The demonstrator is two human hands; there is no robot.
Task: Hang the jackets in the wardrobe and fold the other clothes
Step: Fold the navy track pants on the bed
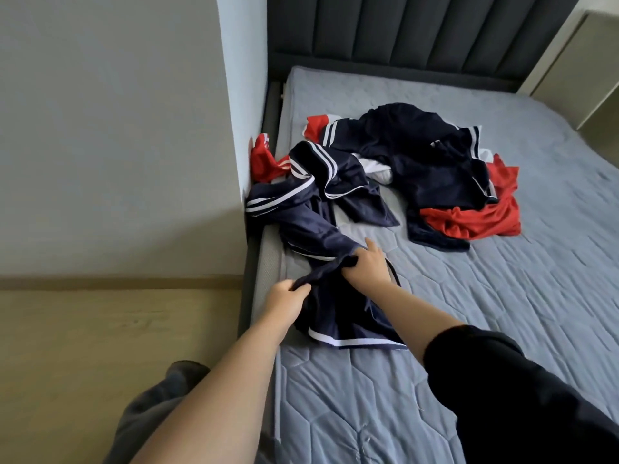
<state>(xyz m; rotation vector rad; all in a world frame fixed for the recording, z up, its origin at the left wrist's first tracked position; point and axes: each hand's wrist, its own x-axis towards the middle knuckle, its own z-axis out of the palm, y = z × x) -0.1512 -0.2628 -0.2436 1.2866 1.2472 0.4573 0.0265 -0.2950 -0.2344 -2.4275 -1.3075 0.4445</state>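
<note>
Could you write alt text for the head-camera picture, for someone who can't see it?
A left hand and a right hand grip a navy garment with white trim at the near left edge of a grey bed. Behind it lies a crumpled pile of navy, red and white clothes, with a dark padded headboard beyond.

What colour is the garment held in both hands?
The garment is navy with a white band along its hem, seen in the head view.
</note>
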